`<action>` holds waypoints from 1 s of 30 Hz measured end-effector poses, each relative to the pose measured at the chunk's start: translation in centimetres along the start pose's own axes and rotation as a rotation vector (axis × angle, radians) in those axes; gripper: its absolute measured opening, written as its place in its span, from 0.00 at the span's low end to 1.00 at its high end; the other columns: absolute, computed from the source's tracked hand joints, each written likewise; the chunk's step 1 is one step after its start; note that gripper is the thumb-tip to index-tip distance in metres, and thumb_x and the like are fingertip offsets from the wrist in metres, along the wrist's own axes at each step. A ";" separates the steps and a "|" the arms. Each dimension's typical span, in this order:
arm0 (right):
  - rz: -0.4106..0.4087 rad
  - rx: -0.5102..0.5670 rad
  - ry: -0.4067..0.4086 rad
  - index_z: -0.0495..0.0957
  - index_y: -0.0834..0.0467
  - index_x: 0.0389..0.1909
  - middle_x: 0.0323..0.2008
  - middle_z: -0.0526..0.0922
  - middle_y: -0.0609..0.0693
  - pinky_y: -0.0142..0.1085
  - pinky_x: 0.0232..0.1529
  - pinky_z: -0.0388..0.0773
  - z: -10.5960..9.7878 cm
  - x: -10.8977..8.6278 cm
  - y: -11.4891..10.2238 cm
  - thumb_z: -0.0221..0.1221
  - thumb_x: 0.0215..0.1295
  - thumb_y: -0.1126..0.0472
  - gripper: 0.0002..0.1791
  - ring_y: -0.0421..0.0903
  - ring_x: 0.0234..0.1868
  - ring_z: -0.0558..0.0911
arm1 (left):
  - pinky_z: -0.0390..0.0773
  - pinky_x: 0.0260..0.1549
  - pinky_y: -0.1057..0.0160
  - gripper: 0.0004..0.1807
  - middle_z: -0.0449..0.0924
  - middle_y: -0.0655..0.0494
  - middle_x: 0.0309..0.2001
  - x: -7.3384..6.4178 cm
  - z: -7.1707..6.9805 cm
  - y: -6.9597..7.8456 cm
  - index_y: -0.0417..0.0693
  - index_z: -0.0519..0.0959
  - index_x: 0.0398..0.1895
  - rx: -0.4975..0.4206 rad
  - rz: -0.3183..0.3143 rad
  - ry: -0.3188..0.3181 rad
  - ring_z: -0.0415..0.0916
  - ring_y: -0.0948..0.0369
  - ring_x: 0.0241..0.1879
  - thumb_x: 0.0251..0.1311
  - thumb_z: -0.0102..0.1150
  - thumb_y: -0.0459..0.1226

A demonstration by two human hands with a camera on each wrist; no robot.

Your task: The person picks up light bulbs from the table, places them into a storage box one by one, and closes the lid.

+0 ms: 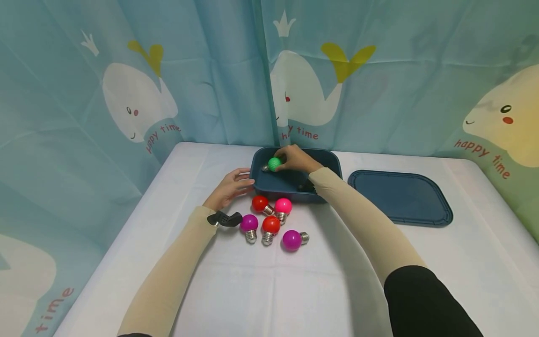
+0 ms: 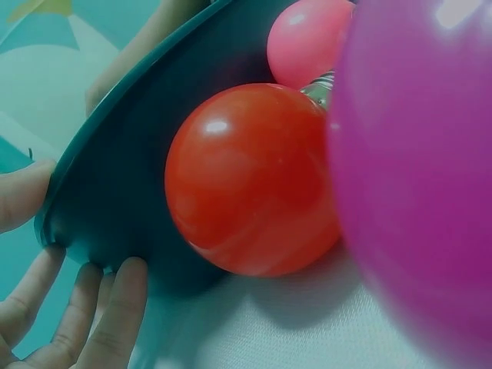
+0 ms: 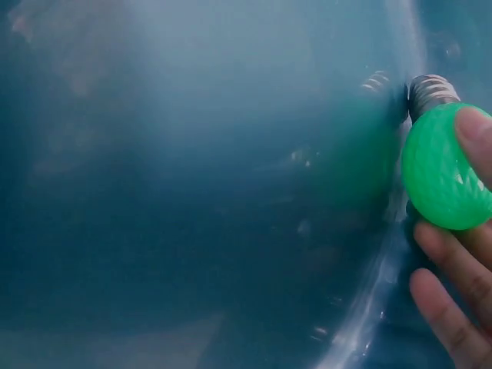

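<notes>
Over the floor of a dark blue plastic bin [image 1: 280,194], my right hand [image 1: 296,160] pinches a green light bulb [image 1: 274,164] between thumb and fingers. The bulb's metal screw base points left in the head view; the right wrist view shows that base [image 3: 433,94] close to the bin's inner wall. My left hand [image 1: 230,187] touches the bin's left end from outside, its thumb [image 2: 24,196] at the rim and its fingers [image 2: 115,315] against the wall. In front of the bin lie two red bulbs [image 1: 271,225], a pink bulb [image 1: 283,206] and two purple bulbs [image 1: 292,240].
A dark blue lid [image 1: 400,196] lies flat on the white-covered table [image 1: 269,295] to the right of the bin. A blue curtain [image 1: 227,70] with whale prints hangs behind the table and down its left side. A black wrist camera [image 1: 225,218] overhangs the left forearm.
</notes>
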State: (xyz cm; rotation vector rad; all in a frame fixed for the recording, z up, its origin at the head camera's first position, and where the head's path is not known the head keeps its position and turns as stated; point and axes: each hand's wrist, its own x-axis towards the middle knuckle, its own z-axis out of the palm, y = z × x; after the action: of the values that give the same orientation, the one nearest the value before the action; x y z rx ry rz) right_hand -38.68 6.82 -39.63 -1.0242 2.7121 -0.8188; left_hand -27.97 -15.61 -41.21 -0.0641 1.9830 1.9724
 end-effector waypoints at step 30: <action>0.054 0.062 -0.029 0.75 0.67 0.53 0.48 0.82 0.61 0.40 0.48 0.82 -1.6 -0.7 -0.8 0.69 0.50 0.61 0.28 0.53 0.47 0.84 | 0.65 0.65 0.50 0.31 0.60 0.40 0.68 0.0 0.1 0.0 0.41 0.57 0.69 -0.021 0.002 0.000 0.63 0.45 0.65 0.63 0.52 0.30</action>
State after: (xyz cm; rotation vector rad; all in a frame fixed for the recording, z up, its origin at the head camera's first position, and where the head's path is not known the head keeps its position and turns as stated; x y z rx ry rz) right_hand -38.14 7.49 -37.95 -0.9380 2.6600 -0.8662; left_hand -27.95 -15.54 -41.21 -0.0668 1.9635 1.9945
